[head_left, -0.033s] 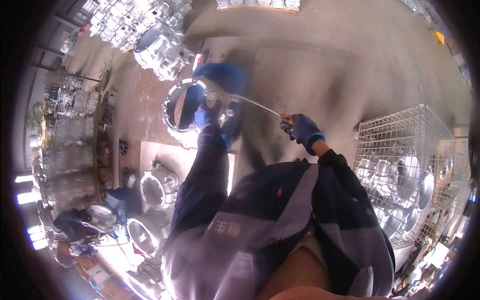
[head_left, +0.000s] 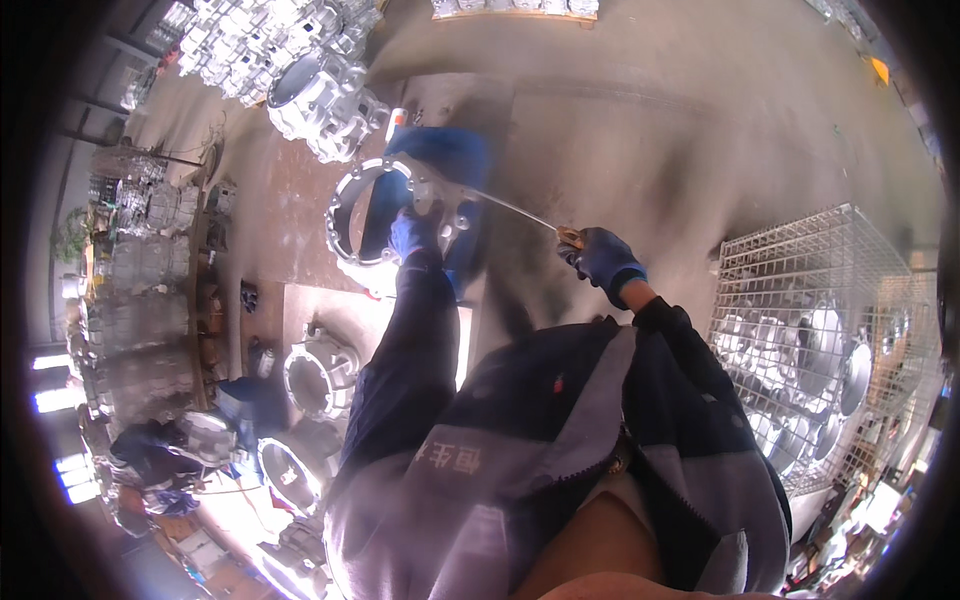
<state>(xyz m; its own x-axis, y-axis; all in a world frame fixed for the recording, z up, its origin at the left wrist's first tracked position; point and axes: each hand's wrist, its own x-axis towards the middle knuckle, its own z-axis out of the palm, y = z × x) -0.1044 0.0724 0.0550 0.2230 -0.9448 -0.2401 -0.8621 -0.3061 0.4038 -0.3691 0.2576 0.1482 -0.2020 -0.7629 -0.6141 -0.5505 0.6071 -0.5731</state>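
Nothing has shifted since the earlier frame: our hands and the casting sit exactly as they did. The ring-shaped metal casting [head_left: 375, 215] stands tilted on the floor [head_left: 650, 130], resting against a blue cushion [head_left: 440, 165] behind it. Our left hand [head_left: 412, 232], in a blue glove, is closed on the casting's near rim and steadies it. Our right hand [head_left: 600, 255], gloved too, is wrapped around the handle of a thin long file [head_left: 505, 208] whose tip reaches the casting's rim. We judge the filing to be underway; how much of the rim is finished we cannot tell. Left of the casting more round housings [head_left: 320, 375] lie about, a heap of castings [head_left: 300, 70] sits beyond it, and a wire basket [head_left: 830, 330] holding parts stands well to its right.
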